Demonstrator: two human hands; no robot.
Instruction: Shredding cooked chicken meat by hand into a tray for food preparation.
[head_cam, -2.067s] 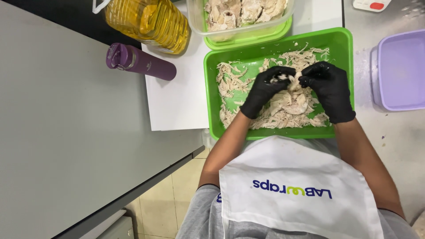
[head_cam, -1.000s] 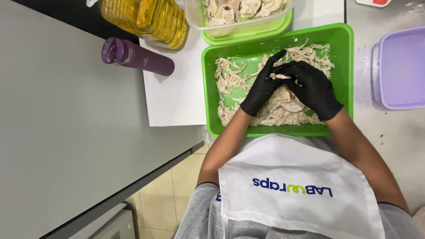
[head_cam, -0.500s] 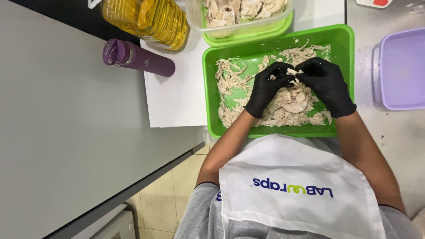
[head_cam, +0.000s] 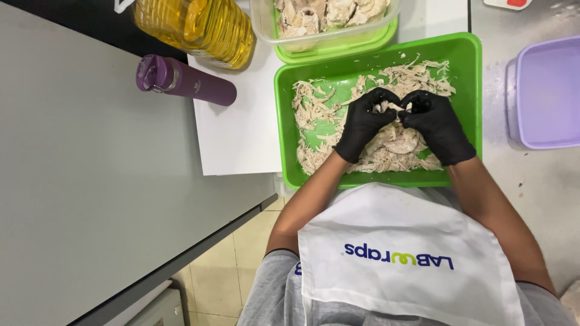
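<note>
Both my hands wear black gloves and meet over a green tray (head_cam: 284, 108) full of shredded cooked chicken (head_cam: 314, 102). My left hand (head_cam: 362, 124) and my right hand (head_cam: 436, 125) pinch the same pale piece of chicken (head_cam: 394, 108) between their fingertips, just above the pile. A larger whole piece of chicken (head_cam: 399, 140) lies in the tray under my hands.
A clear tub of whole chicken pieces (head_cam: 326, 18) on a green lid stands behind the tray. A yellow oil jug (head_cam: 199, 24) and a purple flask (head_cam: 184, 81) lie at the left, a lilac container (head_cam: 547, 90) at the right. A white apron covers my chest.
My hands parted and drew a strip of chicken between them a second ago, then came together again over the middle of the tray. The view has shifted slightly.
</note>
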